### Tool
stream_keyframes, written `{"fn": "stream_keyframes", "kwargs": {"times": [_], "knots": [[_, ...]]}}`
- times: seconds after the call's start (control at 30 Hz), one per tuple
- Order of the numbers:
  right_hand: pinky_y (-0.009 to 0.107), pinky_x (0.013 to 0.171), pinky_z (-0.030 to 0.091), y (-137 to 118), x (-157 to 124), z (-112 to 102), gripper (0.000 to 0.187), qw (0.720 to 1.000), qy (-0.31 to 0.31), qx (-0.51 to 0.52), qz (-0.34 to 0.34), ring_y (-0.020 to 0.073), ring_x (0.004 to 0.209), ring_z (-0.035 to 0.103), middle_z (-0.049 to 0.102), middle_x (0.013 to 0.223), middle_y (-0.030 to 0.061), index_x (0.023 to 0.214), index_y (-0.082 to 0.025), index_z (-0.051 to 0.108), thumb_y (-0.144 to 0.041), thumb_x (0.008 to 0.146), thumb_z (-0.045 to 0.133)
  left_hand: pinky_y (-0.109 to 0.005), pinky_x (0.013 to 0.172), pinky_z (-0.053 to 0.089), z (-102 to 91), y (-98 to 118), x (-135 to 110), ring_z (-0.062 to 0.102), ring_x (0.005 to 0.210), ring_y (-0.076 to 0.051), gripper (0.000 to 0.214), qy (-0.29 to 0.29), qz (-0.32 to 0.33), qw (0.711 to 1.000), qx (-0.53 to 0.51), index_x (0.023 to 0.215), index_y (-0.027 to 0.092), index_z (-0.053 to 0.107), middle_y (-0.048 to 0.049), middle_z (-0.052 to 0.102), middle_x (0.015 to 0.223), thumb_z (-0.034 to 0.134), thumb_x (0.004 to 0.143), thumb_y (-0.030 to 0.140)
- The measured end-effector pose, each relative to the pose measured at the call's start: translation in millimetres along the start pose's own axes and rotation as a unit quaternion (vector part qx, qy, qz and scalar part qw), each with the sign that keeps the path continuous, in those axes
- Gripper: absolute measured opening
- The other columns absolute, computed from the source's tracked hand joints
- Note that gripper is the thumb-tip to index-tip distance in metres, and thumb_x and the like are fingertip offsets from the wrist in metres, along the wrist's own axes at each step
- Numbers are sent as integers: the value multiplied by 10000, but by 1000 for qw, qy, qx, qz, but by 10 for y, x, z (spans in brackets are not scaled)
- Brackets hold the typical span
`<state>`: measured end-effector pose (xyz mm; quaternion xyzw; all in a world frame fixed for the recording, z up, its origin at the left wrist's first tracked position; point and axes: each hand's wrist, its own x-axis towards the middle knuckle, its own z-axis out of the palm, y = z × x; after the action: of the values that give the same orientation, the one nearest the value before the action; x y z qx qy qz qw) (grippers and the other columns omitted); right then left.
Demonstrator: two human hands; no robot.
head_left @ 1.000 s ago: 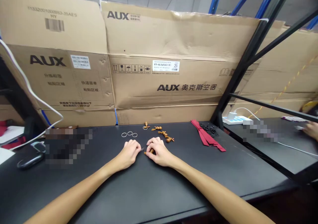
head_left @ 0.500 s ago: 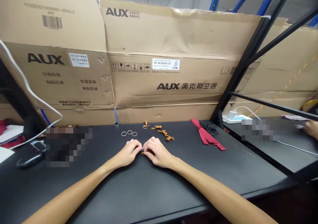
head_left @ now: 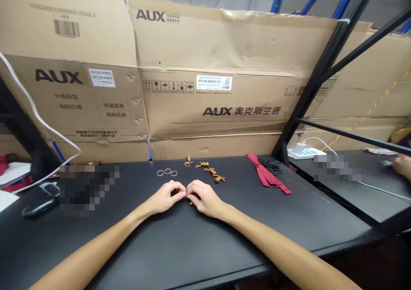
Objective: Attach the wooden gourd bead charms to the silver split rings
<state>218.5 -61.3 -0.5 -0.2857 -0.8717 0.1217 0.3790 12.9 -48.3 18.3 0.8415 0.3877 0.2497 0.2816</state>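
Observation:
My left hand [head_left: 166, 197] is closed in a pinch on a thin metal key ring, mostly hidden by the fingertips. Against it, my right hand [head_left: 204, 198] pinches a small brown gourd pendant [head_left: 191, 203]; only bits of its bead and cord show below the fingers. The fingertips of both hands meet just above the dark table. Behind my left hand lie three loose key rings [head_left: 167, 171]. Farther back, several wooden gourd pendants [head_left: 210, 171] with yellowish cords form a slanting row, and one gourd pendant [head_left: 189, 159] rests with a ring.
Red ribbon strips [head_left: 267, 174] and a pile of black clasps or cords [head_left: 271, 166] lie at the right. Eyeglasses and a dark case [head_left: 39, 206] sit on the left. Cardboard panels [head_left: 212, 123] stand along the back. Another person's hand [head_left: 402, 166] shows at the far right.
The left fingers have shifted slightly right, and their pinch has changed shape. A small bead of the pendant now shows below the right fingers. The loose rings and pendants have stayed put.

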Motion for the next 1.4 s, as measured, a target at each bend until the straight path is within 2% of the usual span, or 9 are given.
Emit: {"fn": "stream_keyframes", "kwargs": {"times": [0.2, 0.47, 0.8, 1.4], "knots": [[294, 706, 490, -24, -4, -17, 67, 995, 10, 76, 63, 154, 757, 567, 590, 888, 35, 837, -207, 549, -173, 887, 520, -313, 852, 445, -24, -9, -4, 580, 878, -191, 264, 5, -11, 1000, -27, 882, 196, 680, -28, 663, 901, 518, 890, 404], [285, 674, 482, -19, -1, -33, 66, 991, 22, 108, 70, 132, 715, 528, 550, 948, 42, 829, -205, 492, -187, 892, 497, -317, 811, 445, -1, 23, -14, 575, 834, -190, 259, 36, -13, 999, -17, 787, 188, 665, -23, 654, 831, 522, 883, 380], [306, 725, 439, 1, -3, -16, 92, 994, 46, 36, 95, 162, 760, 515, 558, 822, 23, 798, -209, 491, -215, 886, 516, -310, 778, 441, 39, 12, -21, 564, 809, -184, 231, 44, 4, 999, 8, 754, 191, 652, -14, 640, 787, 545, 873, 357], [305, 725, 394, 32, 8, 3, 110, 987, 13, -60, 149, 173, 785, 512, 563, 778, 11, 765, -198, 518, -172, 836, 598, -311, 773, 425, 37, 34, -26, 537, 802, -183, 231, 31, 37, 998, 45, 766, 201, 657, -15, 635, 787, 531, 897, 342]]}}
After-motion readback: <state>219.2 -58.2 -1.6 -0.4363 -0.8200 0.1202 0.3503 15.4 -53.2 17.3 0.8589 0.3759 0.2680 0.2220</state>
